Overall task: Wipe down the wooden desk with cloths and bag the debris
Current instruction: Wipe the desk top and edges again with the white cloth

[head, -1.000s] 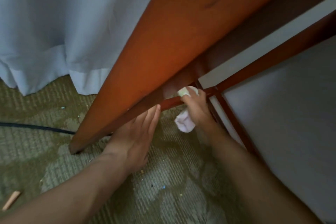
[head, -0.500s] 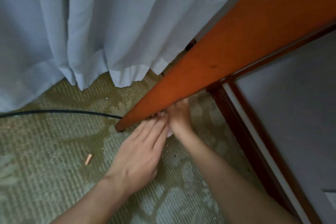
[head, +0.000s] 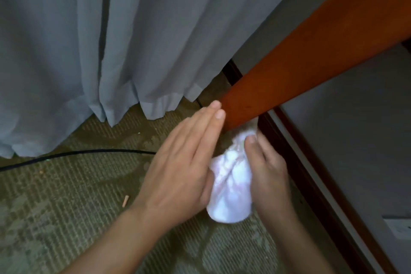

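Right hand [head: 270, 171] clutches the white cloth [head: 231, 184] at the foot of the desk leg [head: 289, 69]; left hand [head: 178, 167] flat, fingers straight, tips touching the leg. Wood chip [head: 125, 200] and crumbs lie on the carpet [head: 66, 218]; bagging looks undone, no bag visible.

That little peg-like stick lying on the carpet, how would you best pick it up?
Pinch the small stick across its middle, fingers on its two long sides, coming straight down from above. It lies flat on the carpet, slim and slightly angled, with open floor all round it.
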